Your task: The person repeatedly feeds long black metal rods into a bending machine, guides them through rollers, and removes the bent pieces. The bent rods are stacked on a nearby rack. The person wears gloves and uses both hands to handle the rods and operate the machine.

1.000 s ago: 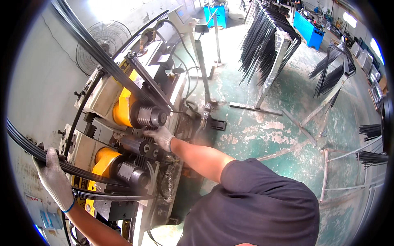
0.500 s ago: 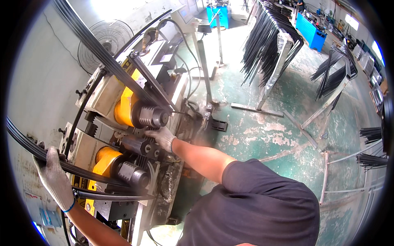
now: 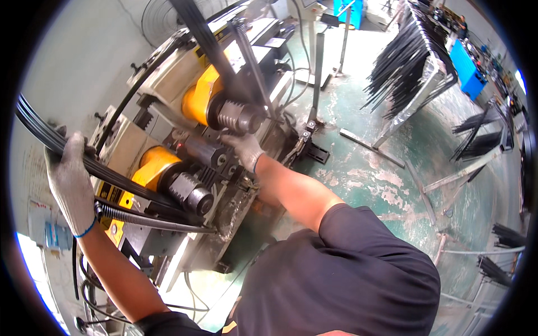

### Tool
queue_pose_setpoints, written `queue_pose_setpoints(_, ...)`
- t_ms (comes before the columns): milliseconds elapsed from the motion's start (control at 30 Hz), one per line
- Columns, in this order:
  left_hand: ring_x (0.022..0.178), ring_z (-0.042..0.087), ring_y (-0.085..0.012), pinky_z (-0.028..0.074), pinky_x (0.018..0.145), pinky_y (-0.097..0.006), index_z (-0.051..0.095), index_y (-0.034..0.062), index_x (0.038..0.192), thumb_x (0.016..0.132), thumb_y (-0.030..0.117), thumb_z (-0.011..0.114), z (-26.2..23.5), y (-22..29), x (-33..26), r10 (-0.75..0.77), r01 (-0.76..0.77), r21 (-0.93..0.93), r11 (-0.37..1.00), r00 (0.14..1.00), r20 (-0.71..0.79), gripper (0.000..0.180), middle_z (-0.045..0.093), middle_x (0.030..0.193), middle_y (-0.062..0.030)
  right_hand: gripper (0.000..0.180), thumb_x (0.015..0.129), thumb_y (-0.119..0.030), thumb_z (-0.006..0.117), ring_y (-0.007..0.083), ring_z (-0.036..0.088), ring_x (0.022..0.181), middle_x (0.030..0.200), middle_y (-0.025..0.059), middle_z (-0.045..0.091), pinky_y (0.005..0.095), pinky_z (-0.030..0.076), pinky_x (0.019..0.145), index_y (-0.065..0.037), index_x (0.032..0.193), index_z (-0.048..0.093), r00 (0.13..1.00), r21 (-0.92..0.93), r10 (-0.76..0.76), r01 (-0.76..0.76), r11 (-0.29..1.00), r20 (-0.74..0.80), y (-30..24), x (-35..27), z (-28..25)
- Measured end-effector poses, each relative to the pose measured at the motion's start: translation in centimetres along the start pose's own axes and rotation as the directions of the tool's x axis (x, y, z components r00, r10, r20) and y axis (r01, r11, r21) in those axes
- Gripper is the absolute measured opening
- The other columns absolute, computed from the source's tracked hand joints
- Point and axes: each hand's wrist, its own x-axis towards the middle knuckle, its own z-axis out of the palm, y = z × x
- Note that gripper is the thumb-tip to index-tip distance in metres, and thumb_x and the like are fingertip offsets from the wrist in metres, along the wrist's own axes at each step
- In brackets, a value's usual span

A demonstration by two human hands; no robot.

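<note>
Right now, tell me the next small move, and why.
Probably ease the right hand back toward the body: it sits close beside the upper ribbed cylinder, while the left hand grips the rods well away from it.

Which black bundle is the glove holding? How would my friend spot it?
Find the big cream-and-yellow machine. At its left side, the gloved left grip holds the long black bundle. Unlike the upper bundle, it curves in from the picture's far left.
</note>
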Motion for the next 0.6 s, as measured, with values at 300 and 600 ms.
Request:
queue_pose_setpoints(300,0.088,0.07,-0.0204,0.049,0.098,-0.038,0.078,0.0013,0.105,0.098,0.031,0.068,-3.7,1.4,-0.4,0.03,-0.028,0.078,0.997,0.999,-0.024,0.032,0.073,0.089,-0.0095,0.027,0.09,-0.01,0.077,0.0172,0.067,0.077,0.096,0.008,0.072,0.0312,0.054,0.065,0.003,0.113,0.071,0.999,0.167,0.032,-0.037,0.985,0.031,1.7,0.0,-0.6)
queue_pose_setpoints(600,0.098,0.071,-0.0225,0.052,0.097,-0.036,0.076,0.0001,0.113,0.098,0.033,0.071,-5.0,-0.2,0.0,-0.047,0.035,0.196,0.98,0.997,0.058,0.037,0.076,0.095,-0.0128,0.024,0.095,-0.007,0.07,0.0161,0.068,0.089,0.105,0.0078,0.074,0.0334,0.053,0.076,0.0,0.118,0.068,0.992,0.022,-0.03,0.028,0.999,0.125,4.4,2.1,-2.4)
